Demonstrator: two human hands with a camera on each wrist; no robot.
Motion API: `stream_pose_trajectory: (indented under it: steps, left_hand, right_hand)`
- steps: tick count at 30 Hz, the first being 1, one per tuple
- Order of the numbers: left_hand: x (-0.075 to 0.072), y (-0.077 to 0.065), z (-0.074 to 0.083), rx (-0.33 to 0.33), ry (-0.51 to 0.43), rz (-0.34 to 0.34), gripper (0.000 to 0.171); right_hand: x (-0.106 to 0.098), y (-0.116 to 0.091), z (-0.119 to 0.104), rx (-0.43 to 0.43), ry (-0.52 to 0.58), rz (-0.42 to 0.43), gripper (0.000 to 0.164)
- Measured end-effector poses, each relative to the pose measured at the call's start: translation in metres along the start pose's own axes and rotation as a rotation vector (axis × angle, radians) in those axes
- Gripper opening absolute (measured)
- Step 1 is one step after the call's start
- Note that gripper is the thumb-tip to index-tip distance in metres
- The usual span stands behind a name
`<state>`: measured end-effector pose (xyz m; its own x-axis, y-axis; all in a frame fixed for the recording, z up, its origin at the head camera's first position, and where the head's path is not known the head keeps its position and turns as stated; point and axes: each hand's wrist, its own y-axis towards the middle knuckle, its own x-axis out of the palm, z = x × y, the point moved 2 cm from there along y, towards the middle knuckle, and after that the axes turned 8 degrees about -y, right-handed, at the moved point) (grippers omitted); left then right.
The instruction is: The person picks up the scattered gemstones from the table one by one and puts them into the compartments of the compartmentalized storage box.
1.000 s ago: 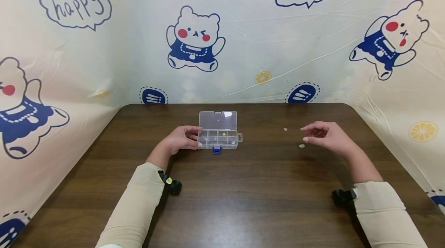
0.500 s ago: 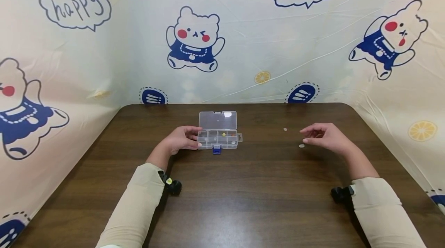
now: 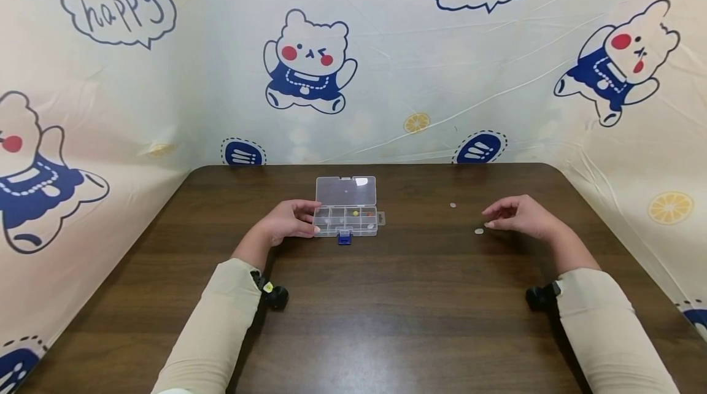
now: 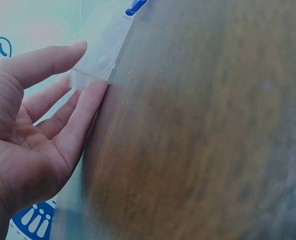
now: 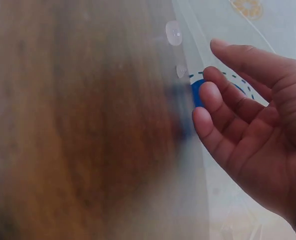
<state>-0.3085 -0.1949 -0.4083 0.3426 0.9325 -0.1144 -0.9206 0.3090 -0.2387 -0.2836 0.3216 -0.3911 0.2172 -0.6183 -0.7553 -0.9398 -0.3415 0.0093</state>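
A clear plastic compartment box (image 3: pixel 345 222) stands at the far middle of the table, its lid (image 3: pixel 346 191) raised and a blue latch (image 3: pixel 345 238) at the front. My left hand (image 3: pixel 288 220) grips the box's left end between thumb and fingers; the left wrist view has the box's corner between them. Small pieces lie in some compartments, among them a yellow one (image 3: pixel 356 213). My right hand (image 3: pixel 519 217) hovers at the right, fingers loosely bent and nothing held. Close by its thumb is a small pale oval piece (image 3: pixel 479 231). Farther back lies another pale piece (image 3: pixel 453 205).
The brown wooden table (image 3: pixel 353 308) ends at the back against a hanging cloth (image 3: pixel 386 75) printed with bears. The box has a clear hanging tab (image 3: pixel 381 218) on its right side.
My right hand has drawn slightly to the right, and its thumb and fingers have come a little closer together. My left hand and the box stay where they were.
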Motion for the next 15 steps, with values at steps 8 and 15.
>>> stream_pose_trajectory:
  steps: [8, 15]
  left_hand:
    - [0.000, 0.001, 0.000, -0.005, 0.005, 0.005, 0.071]
    - [0.000, 0.000, 0.001, -0.001, 0.016, -0.001, 0.071]
  right_hand:
    - [0.000, 0.007, 0.007, -0.001, -0.073, -0.082, 0.032]
    - [0.000, 0.013, 0.008, 0.033, -0.088, -0.132, 0.030]
